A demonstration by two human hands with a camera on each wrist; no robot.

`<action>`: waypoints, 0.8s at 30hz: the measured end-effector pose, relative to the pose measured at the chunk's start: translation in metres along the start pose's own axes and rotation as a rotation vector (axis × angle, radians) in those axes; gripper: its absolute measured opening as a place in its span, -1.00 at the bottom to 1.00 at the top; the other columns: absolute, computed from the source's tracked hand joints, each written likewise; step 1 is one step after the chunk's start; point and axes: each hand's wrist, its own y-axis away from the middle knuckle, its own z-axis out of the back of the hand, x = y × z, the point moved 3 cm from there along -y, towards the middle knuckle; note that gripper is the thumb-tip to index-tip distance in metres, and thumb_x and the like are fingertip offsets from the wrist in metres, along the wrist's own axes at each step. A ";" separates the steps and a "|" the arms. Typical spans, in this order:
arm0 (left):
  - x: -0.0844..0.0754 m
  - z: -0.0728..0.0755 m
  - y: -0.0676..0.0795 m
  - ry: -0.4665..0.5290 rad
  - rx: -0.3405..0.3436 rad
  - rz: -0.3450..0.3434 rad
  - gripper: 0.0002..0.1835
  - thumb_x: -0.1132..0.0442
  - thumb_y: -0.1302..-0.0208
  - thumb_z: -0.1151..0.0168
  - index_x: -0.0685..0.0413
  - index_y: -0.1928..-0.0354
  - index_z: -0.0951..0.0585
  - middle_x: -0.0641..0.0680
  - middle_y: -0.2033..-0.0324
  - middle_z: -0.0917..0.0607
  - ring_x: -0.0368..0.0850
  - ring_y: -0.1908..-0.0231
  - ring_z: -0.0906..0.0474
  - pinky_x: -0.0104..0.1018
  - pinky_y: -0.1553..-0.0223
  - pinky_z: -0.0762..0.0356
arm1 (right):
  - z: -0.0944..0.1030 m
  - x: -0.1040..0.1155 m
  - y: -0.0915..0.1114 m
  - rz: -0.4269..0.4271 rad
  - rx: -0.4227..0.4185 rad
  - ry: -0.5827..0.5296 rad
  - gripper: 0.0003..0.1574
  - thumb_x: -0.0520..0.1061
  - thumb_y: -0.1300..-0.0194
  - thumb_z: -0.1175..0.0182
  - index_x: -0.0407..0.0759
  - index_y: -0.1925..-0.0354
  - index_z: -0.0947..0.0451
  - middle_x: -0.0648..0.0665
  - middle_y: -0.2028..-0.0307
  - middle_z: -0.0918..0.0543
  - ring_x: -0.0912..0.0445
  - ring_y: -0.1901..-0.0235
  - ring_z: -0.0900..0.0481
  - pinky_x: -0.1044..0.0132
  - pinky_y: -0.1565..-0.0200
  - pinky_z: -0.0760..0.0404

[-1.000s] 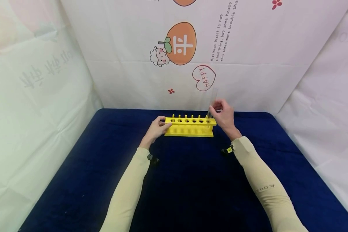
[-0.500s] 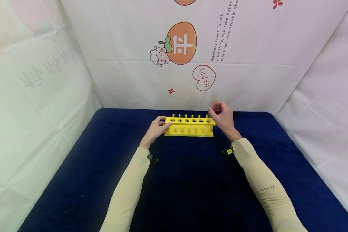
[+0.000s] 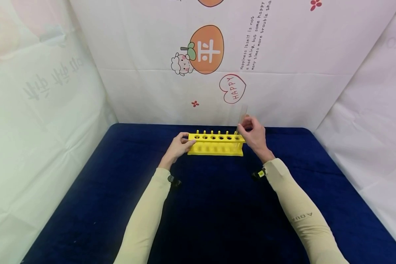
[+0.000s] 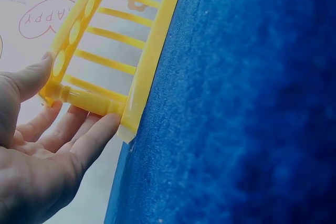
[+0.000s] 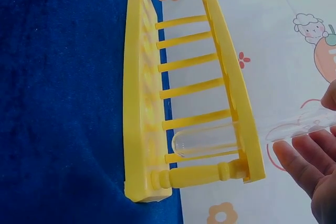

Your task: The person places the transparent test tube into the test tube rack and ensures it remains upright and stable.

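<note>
A yellow test tube rack (image 3: 214, 150) stands near the back edge of the table, a row of round holes along its top bar. My left hand (image 3: 177, 146) grips its left end, thumb on the top bar and fingers behind the end post in the left wrist view. With thumb and fingers, my right hand (image 3: 255, 135) pinches a clear glass test tube (image 3: 243, 113) above the rightmost hole. In the right wrist view the tube (image 5: 205, 141) passes through that hole, its rounded bottom close to the rack's lower board (image 5: 137, 108).
Dark blue cloth (image 3: 211, 205) covers the table. Behind it hangs a white printed sheet (image 3: 145, 95), close to the rack's back. White sheets also enclose the left and right sides.
The test tube has slid down a little through the rightmost hole, its top now lower. My right hand has dropped slightly; the left hand and rack hold still.
</note>
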 end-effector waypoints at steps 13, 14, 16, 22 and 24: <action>0.000 0.000 0.001 -0.001 0.003 0.005 -0.35 -0.02 -0.31 -0.29 -0.05 -0.37 -0.31 0.21 -0.12 -0.59 0.13 -0.07 -0.61 -0.01 -0.13 -0.59 | -0.002 -0.003 0.005 -0.021 0.005 0.010 -0.71 -0.14 -0.26 -0.30 -0.27 0.12 -0.50 -0.20 0.31 -0.68 0.24 0.34 -0.55 0.43 0.28 -0.59; 0.000 0.000 0.000 -0.001 0.004 0.004 -0.34 -0.02 -0.31 -0.29 -0.05 -0.37 -0.31 0.21 -0.12 -0.59 0.13 -0.07 -0.61 -0.01 -0.13 -0.59 | -0.002 -0.003 0.005 -0.024 0.006 0.014 -0.72 -0.14 -0.26 -0.30 -0.26 0.13 -0.50 -0.20 0.31 -0.68 0.24 0.35 -0.55 0.48 0.29 -0.57; 0.000 0.000 0.000 0.000 0.006 0.002 -0.35 -0.02 -0.31 -0.29 -0.05 -0.36 -0.31 0.21 -0.11 -0.59 0.13 -0.07 -0.61 -0.02 -0.13 -0.59 | -0.002 -0.003 0.006 -0.030 0.009 0.021 -0.72 -0.13 -0.26 -0.30 -0.26 0.13 -0.50 -0.20 0.31 -0.68 0.24 0.35 -0.55 0.58 0.31 -0.51; 0.001 0.001 0.000 0.004 0.007 0.001 -0.37 -0.01 -0.31 -0.29 -0.05 -0.35 -0.32 0.21 -0.11 -0.59 0.13 -0.07 -0.61 -0.02 -0.13 -0.60 | -0.002 -0.005 0.010 -0.038 0.016 0.024 -0.72 -0.12 -0.26 -0.31 -0.23 0.14 -0.50 -0.18 0.33 -0.67 0.21 0.35 -0.56 0.62 0.34 -0.45; 0.001 0.001 0.001 0.009 0.008 0.004 -0.37 -0.01 -0.31 -0.29 -0.05 -0.35 -0.32 0.21 -0.11 -0.59 0.14 -0.08 -0.61 -0.02 -0.13 -0.59 | -0.003 -0.005 0.011 -0.034 0.014 0.021 -0.72 -0.12 -0.26 -0.31 -0.23 0.14 -0.51 -0.18 0.33 -0.67 0.19 0.35 -0.57 0.61 0.35 -0.45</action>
